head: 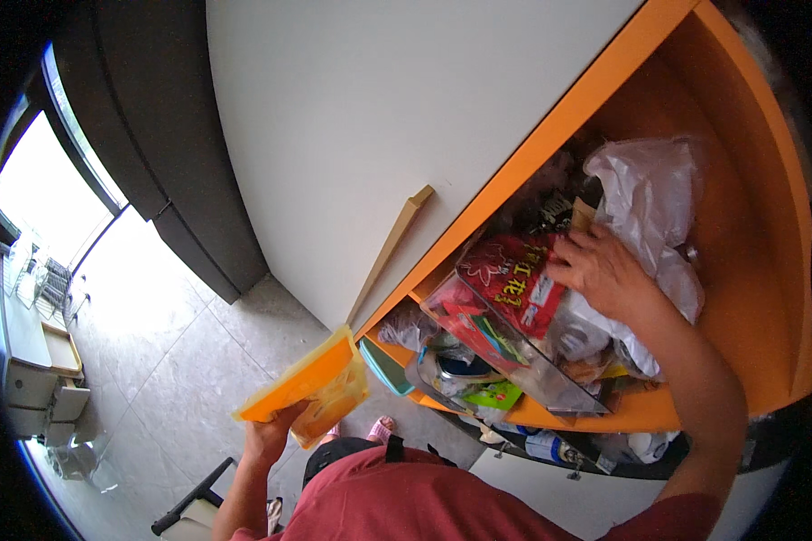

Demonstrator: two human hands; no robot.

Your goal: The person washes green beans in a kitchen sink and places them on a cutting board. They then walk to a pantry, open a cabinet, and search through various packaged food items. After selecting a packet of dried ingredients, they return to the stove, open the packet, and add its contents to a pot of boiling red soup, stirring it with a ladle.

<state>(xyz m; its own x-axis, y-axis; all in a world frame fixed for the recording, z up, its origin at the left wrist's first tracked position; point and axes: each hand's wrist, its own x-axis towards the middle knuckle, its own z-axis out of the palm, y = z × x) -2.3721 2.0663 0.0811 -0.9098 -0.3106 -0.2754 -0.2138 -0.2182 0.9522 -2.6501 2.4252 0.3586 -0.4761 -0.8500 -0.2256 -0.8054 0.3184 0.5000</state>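
Observation:
My left hand holds a flat yellow-orange packet with a pale, translucent edge, over the floor in front of me. My right hand reaches into an orange cabinet compartment, over a clear plastic bin. Its bent fingers rest at the edge of a red packet that bears writing; whether they grip anything is unclear. Just beyond the fingers is a small brown piece, and a crumpled white plastic bag lies behind and beside the hand. Dark packets fill the far end of the bin.
The orange shelf curves around the right side. Beside the bin lie a green packet and a teal container. A white cabinet door with a tan handle stands ahead. Lower down, a black-rimmed rack holds bottles.

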